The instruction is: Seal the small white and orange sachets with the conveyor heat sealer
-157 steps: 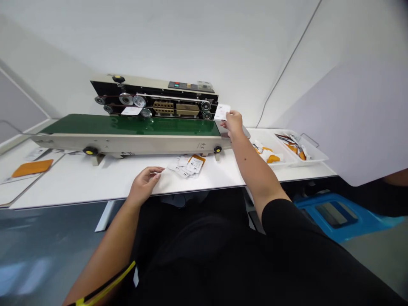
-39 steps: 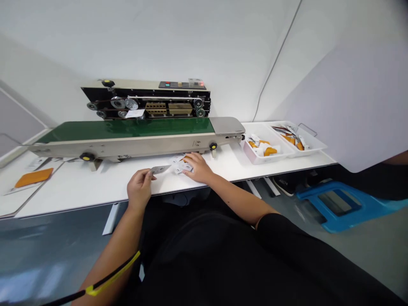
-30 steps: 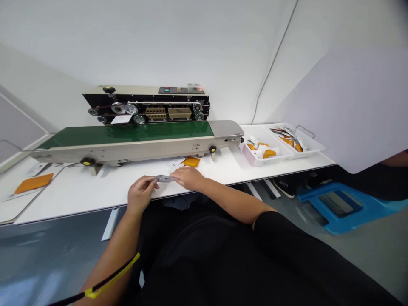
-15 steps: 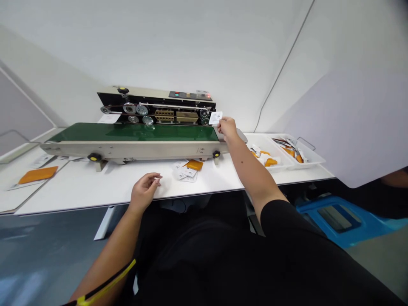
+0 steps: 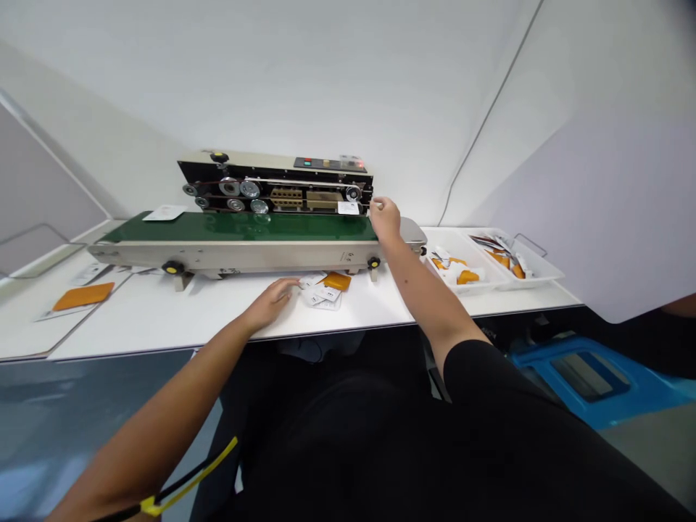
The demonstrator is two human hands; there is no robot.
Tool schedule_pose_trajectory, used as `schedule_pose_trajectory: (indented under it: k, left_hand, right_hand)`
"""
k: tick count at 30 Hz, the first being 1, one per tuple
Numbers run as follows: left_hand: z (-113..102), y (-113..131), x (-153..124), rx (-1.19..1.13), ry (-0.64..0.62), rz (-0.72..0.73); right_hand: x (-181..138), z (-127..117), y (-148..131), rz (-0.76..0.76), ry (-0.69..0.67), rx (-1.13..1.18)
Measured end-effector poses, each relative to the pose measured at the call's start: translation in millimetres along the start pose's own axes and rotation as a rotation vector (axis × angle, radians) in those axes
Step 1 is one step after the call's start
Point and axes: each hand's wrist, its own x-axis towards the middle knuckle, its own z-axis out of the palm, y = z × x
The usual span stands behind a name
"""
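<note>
White sachet (image 5: 348, 208) lies square at the far edge of the green conveyor belt (image 5: 233, 228), just left of the right hand (image 5: 385, 220) (fingers loosely curled, holding nothing), while the open left hand (image 5: 270, 303) rests beside the sachet pile (image 5: 323, 292).

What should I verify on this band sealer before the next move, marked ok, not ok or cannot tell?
Band sealer control panel lit: ok.
Right hand apart from the white sachet at the sealing belts: ok.
That sachet gripped by the belts: cannot tell.
Left hand off the sachet pile: cannot tell, it is right beside it.
Another sachet flat on the green conveyor belt: ok.
</note>
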Motion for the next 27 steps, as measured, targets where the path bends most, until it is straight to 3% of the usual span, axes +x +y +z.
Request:
schedule_pose_trajectory:
  k: [2, 6, 9, 12, 20, 27]
  left_hand:
    - [3, -1, 11, 0.121, -0.085, 0.113]
    - [13, 2, 20, 0.343, -0.174, 0.149]
    - [17, 6, 17, 0.417, -0.196, 0.1]
    - [14, 11, 11, 0.43, -0.156, 0.129]
    - [12, 5, 11, 0.353, -0.159, 0.191]
    - [7, 1, 7, 0.3, 0.12, 0.25]
  right_hand:
    - [-48, 12, 6, -0.176, 0.034, -0.094]
    - [-157, 51, 35, -0.48, -0.542, -0.264]
    - [-197, 69, 55, -0.478, -0.715, -0.392]
    - [-198, 71, 63, -0.401, -0.718, -0.447]
    - [-198, 59, 54, -0.433, -0.689, -0.455]
    - [-195, 62, 57, -0.339, -0.621, -0.457]
